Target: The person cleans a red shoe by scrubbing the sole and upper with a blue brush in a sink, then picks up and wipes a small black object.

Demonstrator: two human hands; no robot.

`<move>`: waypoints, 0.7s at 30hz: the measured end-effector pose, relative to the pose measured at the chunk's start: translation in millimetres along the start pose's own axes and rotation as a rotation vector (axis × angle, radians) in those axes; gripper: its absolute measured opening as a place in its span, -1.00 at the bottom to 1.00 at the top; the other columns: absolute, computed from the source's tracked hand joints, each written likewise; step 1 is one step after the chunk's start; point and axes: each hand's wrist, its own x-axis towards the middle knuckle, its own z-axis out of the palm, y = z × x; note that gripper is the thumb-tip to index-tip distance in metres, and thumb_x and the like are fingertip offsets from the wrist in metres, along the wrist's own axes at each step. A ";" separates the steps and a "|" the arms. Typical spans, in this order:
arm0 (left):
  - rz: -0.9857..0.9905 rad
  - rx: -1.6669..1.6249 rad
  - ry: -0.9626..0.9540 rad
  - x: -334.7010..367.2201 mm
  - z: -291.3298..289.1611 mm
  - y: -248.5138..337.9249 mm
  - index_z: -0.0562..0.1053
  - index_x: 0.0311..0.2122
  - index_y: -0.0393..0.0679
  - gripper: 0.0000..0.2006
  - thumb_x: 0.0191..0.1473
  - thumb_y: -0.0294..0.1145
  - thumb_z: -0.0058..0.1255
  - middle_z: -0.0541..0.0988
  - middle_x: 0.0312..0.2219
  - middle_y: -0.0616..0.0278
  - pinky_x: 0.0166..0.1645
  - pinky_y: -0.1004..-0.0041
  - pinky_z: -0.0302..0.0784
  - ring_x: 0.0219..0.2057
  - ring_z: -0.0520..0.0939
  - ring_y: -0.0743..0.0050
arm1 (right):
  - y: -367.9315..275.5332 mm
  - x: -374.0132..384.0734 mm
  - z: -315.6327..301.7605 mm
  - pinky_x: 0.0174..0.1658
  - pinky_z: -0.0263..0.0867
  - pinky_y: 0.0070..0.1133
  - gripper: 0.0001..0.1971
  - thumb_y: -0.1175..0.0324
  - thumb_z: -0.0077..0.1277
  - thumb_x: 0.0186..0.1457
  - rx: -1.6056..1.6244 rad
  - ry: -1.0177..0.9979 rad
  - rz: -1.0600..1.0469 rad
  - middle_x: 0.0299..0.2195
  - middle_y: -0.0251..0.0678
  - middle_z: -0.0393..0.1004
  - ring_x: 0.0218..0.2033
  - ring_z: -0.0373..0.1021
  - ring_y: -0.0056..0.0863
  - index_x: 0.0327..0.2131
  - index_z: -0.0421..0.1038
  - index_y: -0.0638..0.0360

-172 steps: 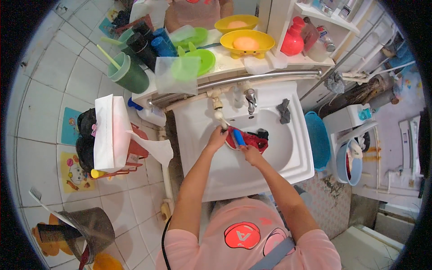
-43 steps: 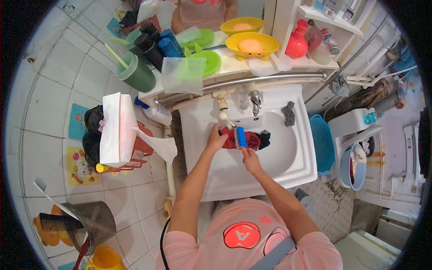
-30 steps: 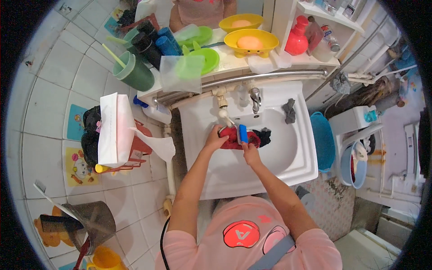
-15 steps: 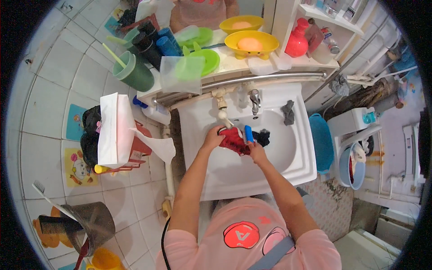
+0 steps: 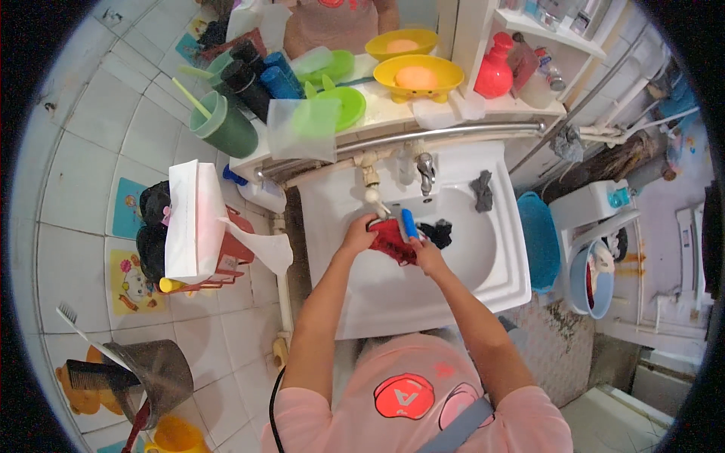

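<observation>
The white sink (image 5: 377,302) took up the middle, its front rim running just ahead of the person's body and its right rim near a blue tub (image 5: 538,241) that stood lower down. Behind it stretched a white shelf (image 5: 377,117), with a metal rail (image 5: 408,138) along its front edge bounding the space above the basin. A red cloth (image 5: 389,240) lay in the left half of the bowl, below the pale tap (image 5: 373,195), which left little height over its upper edge. The left hand (image 5: 360,232) pinched the cloth's upper left edge between thumb and fingers. At the cloth's right side, the right hand (image 5: 429,255) had its fingers curled around the lower end of a blue brush (image 5: 408,224), tilted up and leftward. A black cloth (image 5: 437,232) lay just beyond that hand; from there, white basin spread to the right rim, giving the right hand its widest room. A small grey cloth (image 5: 482,191) rested on the upper right edge of the bowl.
</observation>
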 end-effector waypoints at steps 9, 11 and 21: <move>-0.006 0.017 -0.020 -4.3 0.6 13.4 0.39 -0.19 -0.20 -0.62 -0.26 -0.60 -0.02 0.49 -0.30 0.05 -0.14 0.42 0.36 -0.25 0.49 0.19 | 1.3 1.5 -11.7 -0.22 0.21 -0.34 -0.54 0.05 -0.25 0.05 0.000 -0.070 0.184 -0.46 0.10 0.39 -0.30 0.33 -0.03 -0.42 0.36 0.37; -0.067 0.010 -0.039 -10.1 -1.6 6.8 0.39 -0.18 -0.18 -0.61 -0.26 -0.60 -0.02 0.49 -0.32 0.07 -0.15 0.43 0.37 -0.28 0.50 0.23 | -25.3 -17.4 -9.1 -0.24 0.22 -0.34 -0.53 0.05 -0.26 0.05 -0.071 -0.085 0.059 -0.45 0.09 0.40 -0.31 0.33 -0.03 -0.41 0.36 0.37; -0.074 -0.047 0.018 -10.8 8.6 -5.7 0.40 -0.28 -0.24 -0.72 -0.16 -0.40 0.07 0.50 -0.45 0.15 -0.26 0.45 0.40 -0.42 0.50 0.37 | -8.5 -18.2 0.6 -0.32 0.24 -0.32 -0.49 0.01 -0.32 0.08 -0.100 -0.052 -0.102 -0.46 0.08 0.40 -0.36 0.34 -0.03 -0.42 0.35 0.38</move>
